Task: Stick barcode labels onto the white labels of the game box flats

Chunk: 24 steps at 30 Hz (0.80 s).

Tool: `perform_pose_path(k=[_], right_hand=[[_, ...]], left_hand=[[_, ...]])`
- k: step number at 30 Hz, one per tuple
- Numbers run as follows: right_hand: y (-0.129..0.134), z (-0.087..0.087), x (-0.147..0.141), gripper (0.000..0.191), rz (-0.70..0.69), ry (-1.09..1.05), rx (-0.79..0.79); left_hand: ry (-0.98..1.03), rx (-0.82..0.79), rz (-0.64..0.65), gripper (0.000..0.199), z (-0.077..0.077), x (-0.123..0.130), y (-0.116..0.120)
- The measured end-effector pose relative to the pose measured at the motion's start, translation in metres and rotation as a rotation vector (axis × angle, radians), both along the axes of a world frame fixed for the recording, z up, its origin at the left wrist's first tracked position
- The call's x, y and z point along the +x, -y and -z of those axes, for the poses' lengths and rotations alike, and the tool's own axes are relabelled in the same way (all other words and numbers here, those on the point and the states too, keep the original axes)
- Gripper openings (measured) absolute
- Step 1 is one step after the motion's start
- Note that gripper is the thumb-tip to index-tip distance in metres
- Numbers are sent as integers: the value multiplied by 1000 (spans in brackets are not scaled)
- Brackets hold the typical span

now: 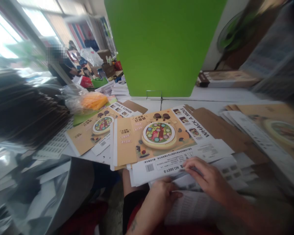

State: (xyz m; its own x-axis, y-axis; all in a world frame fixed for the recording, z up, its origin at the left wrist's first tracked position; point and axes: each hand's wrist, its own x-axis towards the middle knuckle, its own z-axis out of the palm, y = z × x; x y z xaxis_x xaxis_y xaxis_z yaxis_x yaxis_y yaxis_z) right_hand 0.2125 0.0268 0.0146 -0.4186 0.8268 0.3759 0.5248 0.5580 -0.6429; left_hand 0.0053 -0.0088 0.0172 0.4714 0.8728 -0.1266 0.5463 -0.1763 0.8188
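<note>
My left hand (pixel 160 194) is closed on a white printed sheet (pixel 194 209), its thumb over the near-left corner. Higher up and to the right, my right hand (pixel 205 176) has its thumb and fingertips pinched together above the white flap of a flattened box. Anything between those fingertips is too small to make out. The flattened "WHACK A MOLE" box (pixel 159 133) lies in front of me on top of others, with its orange mole picture face up. Its white flap reaches under my right fingers.
Another flattened box (pixel 98 127) lies to the left, and more boxes (pixel 279 130) are stacked at right. A green board (pixel 166 49) stands behind. Dark cardboard (pixel 22 111) is piled at left, above a bin (pixel 75 189) of paper scraps. A person (pixel 61 65) sits farther back.
</note>
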Motion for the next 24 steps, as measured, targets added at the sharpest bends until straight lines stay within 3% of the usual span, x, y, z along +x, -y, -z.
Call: perform_pose_path(k=[6,9,17,24], right_hand=[[-28,-13,-19,14,-36,48,-183],[-38,-17,-40,13,-91,75,-275],[-54,-12,-95,12,-191,186,-349],[-57,-8,-106,12,-203,261,-356]], left_hand=[[-291,396,282,15,8,3,14],[-329,520,301,16,13,0,19],[-382,495,232,15,14,-17,26],[-388,490,213,18,17,-26,26]])
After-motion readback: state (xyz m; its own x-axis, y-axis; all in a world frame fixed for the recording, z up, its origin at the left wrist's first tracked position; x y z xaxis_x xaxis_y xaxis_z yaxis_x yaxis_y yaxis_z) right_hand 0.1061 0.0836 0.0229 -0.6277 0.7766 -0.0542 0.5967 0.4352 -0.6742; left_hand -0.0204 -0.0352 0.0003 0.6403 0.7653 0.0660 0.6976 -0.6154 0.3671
